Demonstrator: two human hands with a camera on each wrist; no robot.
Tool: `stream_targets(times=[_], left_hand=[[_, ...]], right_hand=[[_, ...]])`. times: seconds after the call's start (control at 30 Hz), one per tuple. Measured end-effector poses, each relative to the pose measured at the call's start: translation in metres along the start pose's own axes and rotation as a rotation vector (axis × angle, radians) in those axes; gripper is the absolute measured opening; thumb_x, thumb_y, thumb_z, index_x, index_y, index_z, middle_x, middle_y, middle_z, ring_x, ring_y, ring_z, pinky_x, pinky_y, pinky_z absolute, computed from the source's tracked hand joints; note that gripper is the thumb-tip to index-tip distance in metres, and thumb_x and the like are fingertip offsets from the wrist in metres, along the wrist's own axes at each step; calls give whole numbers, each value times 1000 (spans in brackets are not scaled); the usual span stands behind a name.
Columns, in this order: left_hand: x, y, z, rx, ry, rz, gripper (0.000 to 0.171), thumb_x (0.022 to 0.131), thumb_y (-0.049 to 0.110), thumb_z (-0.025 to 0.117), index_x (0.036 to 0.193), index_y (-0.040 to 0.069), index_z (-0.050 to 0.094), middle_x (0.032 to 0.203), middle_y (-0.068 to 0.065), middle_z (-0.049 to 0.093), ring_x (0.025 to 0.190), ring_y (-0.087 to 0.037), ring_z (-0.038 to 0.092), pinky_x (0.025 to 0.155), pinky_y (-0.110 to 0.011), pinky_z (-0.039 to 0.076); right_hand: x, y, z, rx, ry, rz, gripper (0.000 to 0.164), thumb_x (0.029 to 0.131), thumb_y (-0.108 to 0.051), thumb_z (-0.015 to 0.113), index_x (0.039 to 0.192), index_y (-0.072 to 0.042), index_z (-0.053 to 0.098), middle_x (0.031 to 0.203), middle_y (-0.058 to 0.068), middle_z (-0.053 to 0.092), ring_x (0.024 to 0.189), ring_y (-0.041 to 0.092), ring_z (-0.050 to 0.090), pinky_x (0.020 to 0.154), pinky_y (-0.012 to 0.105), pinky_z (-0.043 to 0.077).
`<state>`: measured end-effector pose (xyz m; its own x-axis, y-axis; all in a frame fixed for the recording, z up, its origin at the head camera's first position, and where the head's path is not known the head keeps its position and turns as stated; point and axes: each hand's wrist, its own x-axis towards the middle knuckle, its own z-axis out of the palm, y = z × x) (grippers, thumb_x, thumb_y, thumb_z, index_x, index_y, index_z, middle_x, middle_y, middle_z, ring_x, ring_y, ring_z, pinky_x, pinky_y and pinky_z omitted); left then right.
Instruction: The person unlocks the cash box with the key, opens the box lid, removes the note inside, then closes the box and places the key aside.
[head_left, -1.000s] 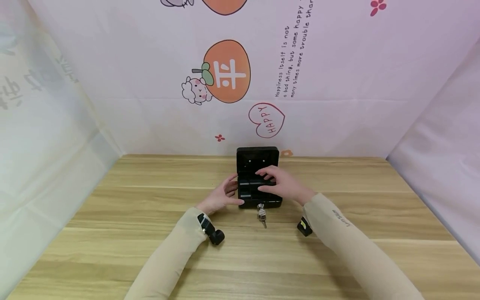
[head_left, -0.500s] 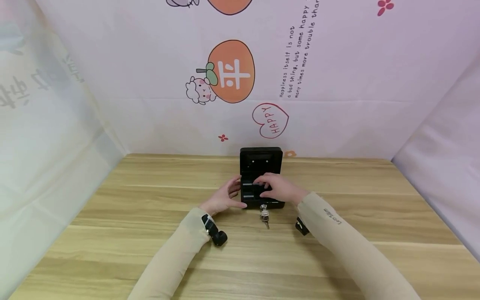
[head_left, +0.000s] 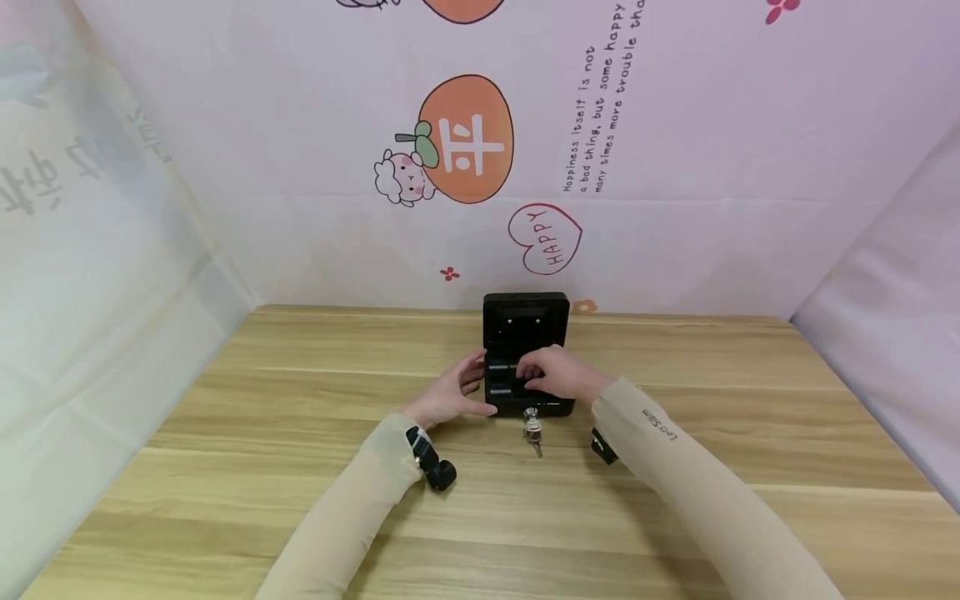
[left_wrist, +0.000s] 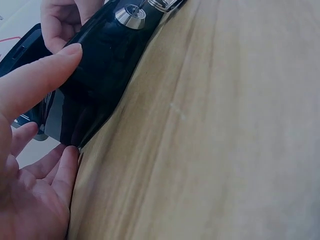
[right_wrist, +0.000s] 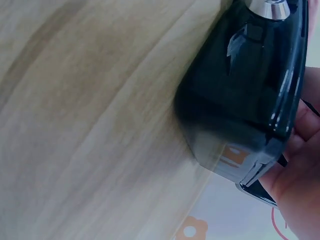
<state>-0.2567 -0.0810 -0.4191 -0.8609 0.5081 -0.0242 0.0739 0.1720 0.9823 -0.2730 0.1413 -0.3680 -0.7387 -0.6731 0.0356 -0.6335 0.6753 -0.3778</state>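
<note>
The table bears the box at twelve o'clock. Your spread left hand seemingly steadies its nine-o'clock side; your right hand apparently works inside, grip hidden. Next likely needs firm bracing.

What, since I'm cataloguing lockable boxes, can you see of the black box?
The black box sits on the wooden table, its lid open at the back. It looks like glossy painted metal, with rounded corners and a partly hidden, sectioned interior. A silvery lock on the front has keys hanging from it. The left hand is at its left end, apparently touching it; the right hand reaches inside, contact unclear.
</note>
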Motion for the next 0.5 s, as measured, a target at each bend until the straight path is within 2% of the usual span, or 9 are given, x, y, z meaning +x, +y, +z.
stream_targets(times=[0.27, 0.5], left_hand=[[3, -1, 0, 7, -1, 1, 94, 79, -5, 72, 152, 8, 14, 153, -22, 23, 141, -35, 27, 117, -42, 27], [-1, 2, 2, -9, 11, -16, 96, 78, -9, 71, 152, 9, 14, 154, -21, 21, 141, -34, 26, 117, -42, 27]], right_hand=[[2, 3, 2, -28, 6, -13, 4, 83, -5, 71, 86, -8, 69, 80, 3, 66, 71, 10, 55, 66, 26, 51], [0, 3, 2, -17, 1, -23, 3, 84, -6, 70, 86, -7, 69, 80, 1, 65, 69, 8, 54, 64, 23, 51]])
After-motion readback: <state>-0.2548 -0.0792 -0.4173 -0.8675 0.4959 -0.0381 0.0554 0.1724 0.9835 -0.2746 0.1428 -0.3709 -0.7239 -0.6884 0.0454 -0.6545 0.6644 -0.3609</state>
